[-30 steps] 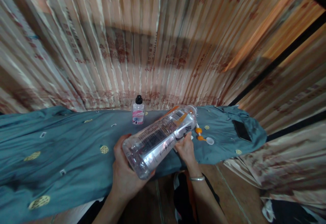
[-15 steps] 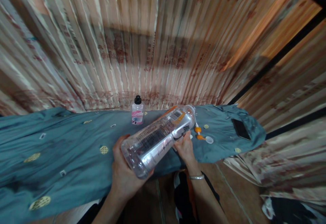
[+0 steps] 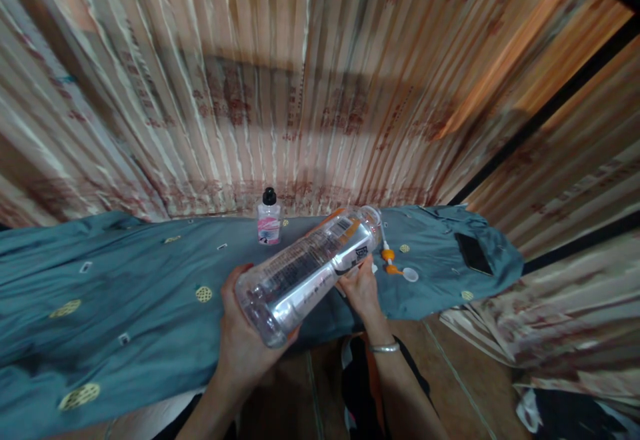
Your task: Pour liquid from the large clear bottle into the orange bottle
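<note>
A large clear bottle (image 3: 310, 270) with a printed label is held tilted over the cloth, its open neck pointing to the upper right. My left hand (image 3: 247, 333) grips its base end. Near the neck, my right hand (image 3: 361, 287) holds it from below, with the fingers partly hidden behind the bottle. Just right of the neck, an orange pump top (image 3: 389, 255) lies on the cloth beside a small clear round cap (image 3: 411, 275). Behind the bottle stands a small upright bottle (image 3: 269, 220) with a black cap and a pink label.
A teal patterned cloth (image 3: 150, 293) covers the long surface. A black phone (image 3: 473, 253) lies near its right end. Pleated curtains (image 3: 300, 93) hang behind, and dark bars (image 3: 545, 117) cross at the right. My legs and the tiled floor (image 3: 450, 360) show below.
The large bottle has turned slightly in my hands and shifted a little to the left. Both hands keep their hold, and the things on the cloth stay where they were.
</note>
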{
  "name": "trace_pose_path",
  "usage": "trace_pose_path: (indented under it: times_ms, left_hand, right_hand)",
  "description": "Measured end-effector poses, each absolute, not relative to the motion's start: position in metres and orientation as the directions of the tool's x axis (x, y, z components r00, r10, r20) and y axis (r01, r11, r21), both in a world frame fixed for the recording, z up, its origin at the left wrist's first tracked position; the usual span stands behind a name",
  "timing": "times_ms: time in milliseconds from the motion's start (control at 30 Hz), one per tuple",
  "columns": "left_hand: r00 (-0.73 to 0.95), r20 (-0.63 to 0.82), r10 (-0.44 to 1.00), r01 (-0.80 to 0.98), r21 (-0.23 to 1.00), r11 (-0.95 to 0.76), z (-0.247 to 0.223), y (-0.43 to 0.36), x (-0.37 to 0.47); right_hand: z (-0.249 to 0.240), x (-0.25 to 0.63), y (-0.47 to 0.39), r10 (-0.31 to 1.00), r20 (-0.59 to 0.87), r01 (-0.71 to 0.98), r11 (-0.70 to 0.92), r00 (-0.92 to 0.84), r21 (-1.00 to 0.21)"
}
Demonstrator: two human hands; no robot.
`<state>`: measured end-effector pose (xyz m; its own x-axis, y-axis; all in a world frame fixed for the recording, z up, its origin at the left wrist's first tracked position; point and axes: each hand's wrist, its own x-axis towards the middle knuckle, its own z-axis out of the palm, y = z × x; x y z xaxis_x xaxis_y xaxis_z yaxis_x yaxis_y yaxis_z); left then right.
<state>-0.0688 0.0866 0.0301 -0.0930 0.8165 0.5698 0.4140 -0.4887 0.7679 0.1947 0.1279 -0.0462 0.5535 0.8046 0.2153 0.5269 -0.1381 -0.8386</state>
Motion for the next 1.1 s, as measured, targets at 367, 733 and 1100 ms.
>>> trace_pose_path:
  times_ms: [367,733,1100]
  left_hand:
    - [-0.113,0.581,0.806,0.405,0.767,-0.497,0.0270,0.0899,-0.0699]
    - [-0.106,0.515,0.850,0.399,0.805,-0.438,0.0340,0.0805,-0.0695]
    - [-0.072,0.530,0.845,0.410,0.788,-0.459,0.0330,0.0844,-0.0733]
  right_hand:
    - [-0.0493,0.1921,0.1292,0.802,0.219,0.505,-0.116,0.556,-0.855]
    - [-0.0485,0.1893,0.1281,0.788,0.227,0.512,-0.127,0.572,-0.849]
    - [-0.0427,0.1877,0.1263,0.800,0.177,0.491,-0.163,0.573,-0.856]
